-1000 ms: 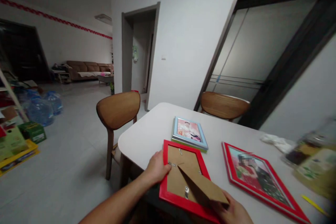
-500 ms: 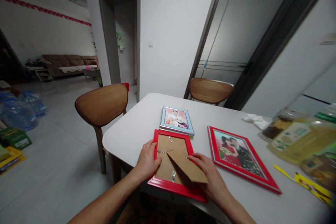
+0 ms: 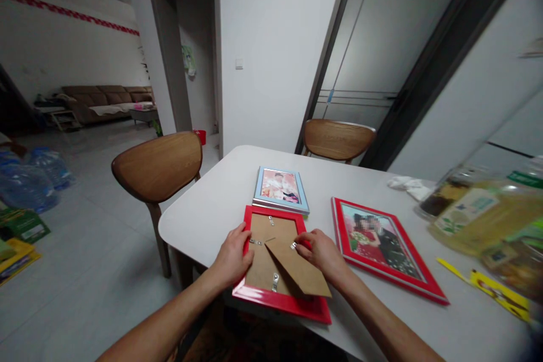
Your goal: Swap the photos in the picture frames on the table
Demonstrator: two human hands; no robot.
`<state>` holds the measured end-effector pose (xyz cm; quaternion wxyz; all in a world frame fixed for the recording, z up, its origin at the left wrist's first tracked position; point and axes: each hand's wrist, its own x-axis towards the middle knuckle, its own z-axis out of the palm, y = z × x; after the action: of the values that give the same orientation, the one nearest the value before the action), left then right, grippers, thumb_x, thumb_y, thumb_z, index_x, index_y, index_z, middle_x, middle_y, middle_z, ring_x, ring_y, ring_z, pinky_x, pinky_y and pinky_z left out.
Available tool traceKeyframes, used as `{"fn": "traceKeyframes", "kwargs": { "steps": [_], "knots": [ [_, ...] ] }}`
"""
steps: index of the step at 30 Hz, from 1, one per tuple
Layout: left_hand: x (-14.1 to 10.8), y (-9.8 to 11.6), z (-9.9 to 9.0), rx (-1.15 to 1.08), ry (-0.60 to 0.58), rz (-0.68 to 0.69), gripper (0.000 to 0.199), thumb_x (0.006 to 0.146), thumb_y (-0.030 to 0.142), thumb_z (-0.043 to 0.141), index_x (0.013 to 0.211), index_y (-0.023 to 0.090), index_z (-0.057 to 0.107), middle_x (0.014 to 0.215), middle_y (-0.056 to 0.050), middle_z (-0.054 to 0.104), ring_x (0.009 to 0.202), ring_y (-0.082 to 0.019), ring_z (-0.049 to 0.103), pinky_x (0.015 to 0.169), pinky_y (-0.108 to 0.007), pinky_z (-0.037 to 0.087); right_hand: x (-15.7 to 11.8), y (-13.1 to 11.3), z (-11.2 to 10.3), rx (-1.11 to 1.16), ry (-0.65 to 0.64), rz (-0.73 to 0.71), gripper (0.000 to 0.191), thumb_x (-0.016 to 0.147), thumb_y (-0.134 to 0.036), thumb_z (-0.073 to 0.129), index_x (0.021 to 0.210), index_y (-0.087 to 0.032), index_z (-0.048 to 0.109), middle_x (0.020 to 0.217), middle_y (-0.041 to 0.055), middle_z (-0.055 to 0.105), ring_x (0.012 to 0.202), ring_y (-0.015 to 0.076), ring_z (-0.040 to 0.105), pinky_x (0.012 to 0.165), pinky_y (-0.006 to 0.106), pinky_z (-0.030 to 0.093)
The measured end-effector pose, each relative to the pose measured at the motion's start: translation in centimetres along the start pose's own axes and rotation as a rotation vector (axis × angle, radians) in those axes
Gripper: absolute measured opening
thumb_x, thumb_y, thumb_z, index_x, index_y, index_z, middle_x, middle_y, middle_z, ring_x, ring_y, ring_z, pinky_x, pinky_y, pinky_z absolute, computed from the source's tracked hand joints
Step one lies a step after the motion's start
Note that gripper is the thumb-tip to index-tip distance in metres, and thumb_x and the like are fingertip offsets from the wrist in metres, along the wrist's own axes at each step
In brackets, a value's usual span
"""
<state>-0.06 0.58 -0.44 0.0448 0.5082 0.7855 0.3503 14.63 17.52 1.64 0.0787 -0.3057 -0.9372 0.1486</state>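
A red picture frame (image 3: pixel 282 306) lies face down at the table's near edge, its brown backing board (image 3: pixel 259 266) showing. The brown stand flap (image 3: pixel 300 272) is tilted up from the board. My left hand (image 3: pixel 231 254) grips the frame's left side, thumb on top near the left metal clip (image 3: pixel 255 242). With thumb and fingers bent together, my right hand (image 3: pixel 326 253) pinches at the right metal clip (image 3: pixel 293 246), partly covering it. Further metal clips sit at the far side (image 3: pixel 271 220) and near side (image 3: pixel 275 281) of the board.
Beyond it lies a light-blue framed photo (image 3: pixel 280 189); to the right, another red framed photo (image 3: pixel 388 249). A yellow tool (image 3: pixel 498 294), a large bottle of yellow liquid (image 3: pixel 470 220), jars and a white cloth (image 3: pixel 409 185) occupy the table's right. Wooden chairs (image 3: pixel 161 167) stand around.
My right hand's fingers have shifted from the frame's right rim inward onto the right clip. My left hand keeps its hold. The whole view has moved slightly.
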Motion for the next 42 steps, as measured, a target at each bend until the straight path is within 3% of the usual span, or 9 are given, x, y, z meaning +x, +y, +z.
{"fn": "traceKeyframes", "kwargs": {
  "steps": [5, 9, 13, 16, 20, 25, 29, 35, 42],
  "knots": [
    [-0.2, 0.0, 0.0, -0.016, 0.017, 0.003, 0.039, 0.069, 0.014, 0.046, 0.108, 0.011, 0.048, 0.125, -0.012, 0.039, 0.114, -0.02, 0.036, 0.098, -0.035, 0.029, 0.1, 0.2, 0.1, -0.027, 0.044, 0.025, 0.033, 0.078, -0.035, 0.037, 0.097, -0.018, 0.059, 0.08, 0.0088, 0.054, 0.07, 0.0182, 0.054, 0.064, 0.028, 0.04],
    [-0.1, -0.1, 0.0, -0.036, 0.043, -0.006, 0.038, 0.068, 0.012, 0.046, 0.106, 0.013, 0.049, 0.123, -0.01, 0.041, 0.113, -0.02, 0.037, 0.097, -0.036, 0.03, 0.2, -1.2, -1.6, 0.021, 0.067, -0.074, 0.032, 0.076, -0.033, 0.042, 0.098, -0.016, 0.059, 0.096, 0.0104, 0.053, 0.085, 0.0191, 0.052, 0.076, 0.029, 0.038],
    [0.3, -0.2, 0.2, -0.045, 0.073, -0.007, 0.037, 0.065, 0.011, 0.048, 0.102, 0.012, 0.051, 0.118, -0.011, 0.044, 0.11, -0.02, 0.039, 0.097, -0.036, 0.031, -0.6, -3.6, -2.3, 0.123, -0.103, -0.258, 0.024, 0.073, -0.03, 0.046, 0.086, -0.018, 0.062, 0.09, 0.0066, 0.054, 0.081, 0.0163, 0.052, 0.074, 0.026, 0.038],
    [0.5, -0.3, 0.4, -0.053, 0.1, -0.008, 0.038, 0.065, 0.011, 0.047, 0.104, 0.011, 0.049, 0.117, -0.011, 0.045, 0.109, -0.02, 0.039, 0.097, -0.035, 0.031, -0.8, -4.8, -1.4, 0.115, -0.141, -0.24, 0.021, 0.072, -0.027, 0.046, 0.083, -0.017, 0.062, 0.085, 0.0063, 0.055, 0.079, 0.0165, 0.051, 0.071, 0.025, 0.038],
    [0.4, -0.4, 0.7, -0.06, 0.125, -0.013, 0.038, 0.067, 0.011, 0.045, 0.105, 0.011, 0.048, 0.117, -0.011, 0.045, 0.108, -0.02, 0.04, 0.096, -0.036, 0.032, 0.5, -6.4, 0.6, 0.128, -0.051, -0.281, 0.021, 0.074, -0.028, 0.047, 0.084, -0.017, 0.062, 0.087, 0.0062, 0.055, 0.079, 0.0154, 0.05, 0.07, 0.024, 0.037],
    [0.3, -0.3, 0.8, -0.066, 0.122, -0.012, 0.038, 0.069, 0.012, 0.045, 0.106, 0.012, 0.048, 0.117, -0.011, 0.046, 0.107, -0.02, 0.041, 0.095, -0.037, 0.033, 2.5, -8.2, 3.1, 0.069, 0.088, -0.289, 0.019, 0.077, -0.022, 0.042, 0.071, -0.016, 0.06, 0.076, 0.0054, 0.054, 0.074, 0.0142, 0.049, 0.07, 0.023, 0.036],
    [0.2, -0.4, 0.8, -0.07, 0.119, -0.013, 0.041, 0.067, 0.01, 0.045, 0.107, 0.012, 0.048, 0.118, -0.01, 0.046, 0.108, -0.02, 0.04, 0.096, -0.037, 0.032, 3.0, -7.8, 3.7, 0.053, 0.127, -0.255, 0.021, 0.079, -0.022, 0.039, 0.074, -0.015, 0.058, 0.077, 0.006, 0.054, 0.075, 0.0146, 0.048, 0.07, 0.024, 0.036],
    [0.3, -0.3, 0.8, -0.082, 0.113, -0.026, 0.04, 0.067, 0.011, 0.045, 0.107, 0.014, 0.048, 0.119, -0.009, 0.045, 0.108, -0.02, 0.04, 0.095, -0.038, 0.033, 4.3, -4.8, 3.1, -0.058, 0.204, -0.094, 0.029, 0.081, -0.027, 0.036, 0.087, -0.013, 0.061, 0.08, 0.0093, 0.054, 0.078, 0.0183, 0.047, 0.073, 0.028, 0.034],
    [0.4, -0.4, 0.9, -0.06, 0.116, -0.013, 0.041, 0.067, 0.011, 0.046, 0.107, 0.011, 0.049, 0.118, -0.01, 0.046, 0.107, -0.019, 0.04, 0.095, -0.033, 0.033, 4.9, -4.6, 3.0, -0.073, 0.175, -0.097, 0.029, 0.079, -0.026, 0.04, 0.099, -0.02, 0.06, 0.087, 0.0089, 0.053, 0.082, 0.0204, 0.045, 0.071, 0.031, 0.035]
  ]
}}
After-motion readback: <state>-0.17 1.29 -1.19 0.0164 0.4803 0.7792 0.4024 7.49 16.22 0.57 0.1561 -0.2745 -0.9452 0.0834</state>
